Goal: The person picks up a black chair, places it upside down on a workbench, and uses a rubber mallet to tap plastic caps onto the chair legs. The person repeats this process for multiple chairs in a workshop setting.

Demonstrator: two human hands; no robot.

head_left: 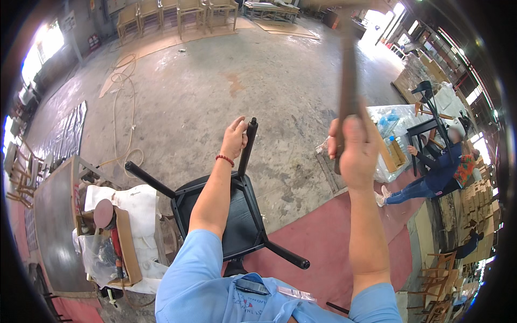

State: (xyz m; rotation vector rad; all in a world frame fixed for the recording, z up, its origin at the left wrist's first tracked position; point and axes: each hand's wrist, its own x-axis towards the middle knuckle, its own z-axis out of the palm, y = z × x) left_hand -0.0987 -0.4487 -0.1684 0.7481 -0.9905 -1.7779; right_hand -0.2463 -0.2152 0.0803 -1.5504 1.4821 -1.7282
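Observation:
A black chair [237,215] lies upturned in front of me, legs pointing out and up. My left hand [235,138] grips the tip of one upright chair leg [248,148]; a red bead bracelet is on that wrist. My right hand [353,145] is raised high and closed around a long dark wooden stick [348,81] that points up and away from me. The stick is apart from the chair.
A low bench [59,226] at my left carries a red power sander [107,226], a cardboard box and white wrapping. A seated person [436,172] works at the right beside black chairs and plastic-wrapped goods. Wooden chairs [183,13] stand at the far back. Hoses lie on the concrete floor.

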